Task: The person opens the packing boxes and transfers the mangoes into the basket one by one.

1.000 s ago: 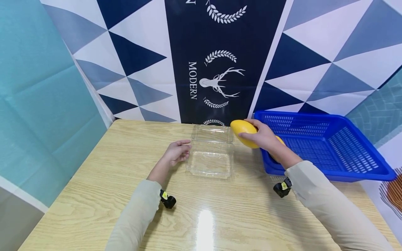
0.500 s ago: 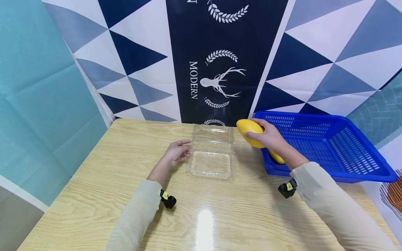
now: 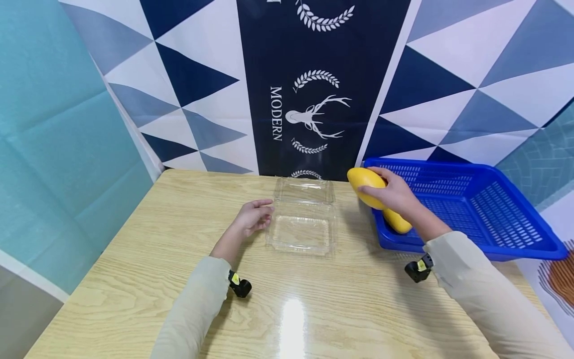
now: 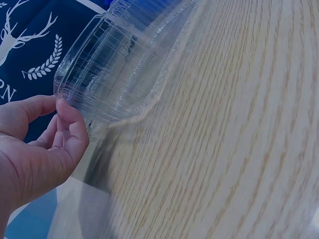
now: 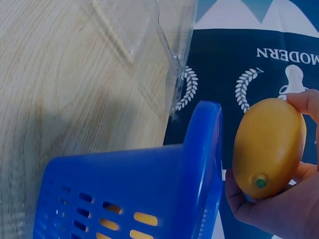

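My right hand (image 3: 394, 192) grips a smooth yellow mango (image 3: 365, 187) above the left rim of the blue basket (image 3: 489, 252). In the right wrist view a small green stem spot shows on the end of this mango (image 5: 269, 147). A second yellow mango (image 3: 396, 222) lies inside the basket at its left end, partly hidden by my right hand and wrist. At mid-table lies a clear plastic clamshell box (image 3: 301, 234) with its lid open toward the wall. My left hand (image 3: 255, 218) pinches the left edge of this box between thumb and finger, as the left wrist view shows.
Everything stands on a light wooden table (image 3: 251, 319). Behind it hangs a patterned cloth (image 3: 309, 99) with triangles and a deer head, close to the box lid and basket. A teal cloth (image 3: 67, 139) borders the left side.
My right hand has moved right with the mango, away from the clamshell box to the basket's left rim. More of the mango inside the basket shows. My left hand has stayed in place.
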The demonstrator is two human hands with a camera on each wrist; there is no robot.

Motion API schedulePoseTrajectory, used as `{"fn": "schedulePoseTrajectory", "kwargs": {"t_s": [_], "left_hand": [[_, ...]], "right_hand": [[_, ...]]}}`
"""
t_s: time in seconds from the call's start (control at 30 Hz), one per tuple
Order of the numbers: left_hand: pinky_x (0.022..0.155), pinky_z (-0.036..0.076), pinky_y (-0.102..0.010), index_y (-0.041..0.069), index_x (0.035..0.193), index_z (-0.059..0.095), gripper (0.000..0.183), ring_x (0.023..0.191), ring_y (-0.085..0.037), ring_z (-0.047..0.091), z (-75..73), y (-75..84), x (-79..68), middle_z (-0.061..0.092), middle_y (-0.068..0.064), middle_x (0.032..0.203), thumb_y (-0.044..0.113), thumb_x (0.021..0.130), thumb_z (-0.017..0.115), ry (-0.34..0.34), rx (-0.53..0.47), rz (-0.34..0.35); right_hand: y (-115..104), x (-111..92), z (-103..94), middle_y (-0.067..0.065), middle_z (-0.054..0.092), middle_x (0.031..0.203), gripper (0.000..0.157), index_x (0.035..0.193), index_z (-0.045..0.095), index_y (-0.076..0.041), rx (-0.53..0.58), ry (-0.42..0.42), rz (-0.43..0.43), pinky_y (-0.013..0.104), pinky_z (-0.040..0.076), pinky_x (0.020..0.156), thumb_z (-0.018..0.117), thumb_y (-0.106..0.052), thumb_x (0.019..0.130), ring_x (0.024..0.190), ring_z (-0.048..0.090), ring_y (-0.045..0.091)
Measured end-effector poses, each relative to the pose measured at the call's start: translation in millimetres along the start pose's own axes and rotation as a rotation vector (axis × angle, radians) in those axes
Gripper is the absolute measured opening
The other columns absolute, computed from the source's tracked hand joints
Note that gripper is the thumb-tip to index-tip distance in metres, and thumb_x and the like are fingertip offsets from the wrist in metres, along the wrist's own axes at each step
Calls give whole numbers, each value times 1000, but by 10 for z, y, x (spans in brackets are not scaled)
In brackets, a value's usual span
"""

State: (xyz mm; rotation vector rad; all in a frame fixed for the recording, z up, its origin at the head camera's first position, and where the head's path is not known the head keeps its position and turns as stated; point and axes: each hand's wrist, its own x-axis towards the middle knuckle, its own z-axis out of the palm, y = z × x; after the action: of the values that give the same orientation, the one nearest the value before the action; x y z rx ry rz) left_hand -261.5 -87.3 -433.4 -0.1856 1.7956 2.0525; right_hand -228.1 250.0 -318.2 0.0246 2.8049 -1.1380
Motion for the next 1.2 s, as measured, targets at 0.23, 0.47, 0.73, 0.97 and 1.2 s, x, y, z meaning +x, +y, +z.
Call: {"fn": "schedulePoseTrajectory", "kwargs": {"t_s": [0.23, 0.47, 0.73, 0.97, 1.2], "left_hand": [[53, 46, -15, 5, 136, 45, 46, 61, -8, 52, -3, -1, 1, 57, -11, 102, 5, 91, 56, 1, 1, 1], [54, 46, -15, 4, 136, 45, 46, 61, -8, 53, -2, 2, 3, 57, -10, 100, 4, 91, 55, -2, -8, 6], [54, 46, -16, 5, 134, 47, 45, 61, -8, 53, -27, 0, 26, 58, -10, 99, 5, 90, 57, 4, -11, 6], [53, 46, -15, 6, 134, 48, 44, 61, -8, 53, -35, -4, 35, 57, -7, 92, 5, 90, 57, 5, -8, 4], [54, 45, -15, 5, 135, 46, 45, 63, -8, 52, -43, -1, 35, 55, -6, 94, 5, 91, 57, -9, -10, -3]], "right_hand": [[75, -15, -63, 22, 31, 145, 83, 150, 20, -16, 2, 13, 9, 47, 45, 86, 57, -55, 86, 113, 42, 37], [146, -2, -102, 24, 28, 147, 86, 151, 17, -15, 0, 43, 47, 56, 41, 91, 55, -57, 86, 116, 40, 40], [214, -2, -136, 25, 29, 146, 87, 150, 17, -12, 0, 58, 57, 58, 40, 94, 54, -58, 86, 116, 40, 41], [331, 0, -175, 27, 29, 144, 89, 150, 15, -10, 24, 66, 68, 57, 41, 93, 55, -57, 86, 116, 39, 41], [431, 10, -217, 28, 29, 143, 92, 150, 14, -8, 14, 87, 95, 56, 44, 91, 55, -58, 85, 115, 40, 41]]}}
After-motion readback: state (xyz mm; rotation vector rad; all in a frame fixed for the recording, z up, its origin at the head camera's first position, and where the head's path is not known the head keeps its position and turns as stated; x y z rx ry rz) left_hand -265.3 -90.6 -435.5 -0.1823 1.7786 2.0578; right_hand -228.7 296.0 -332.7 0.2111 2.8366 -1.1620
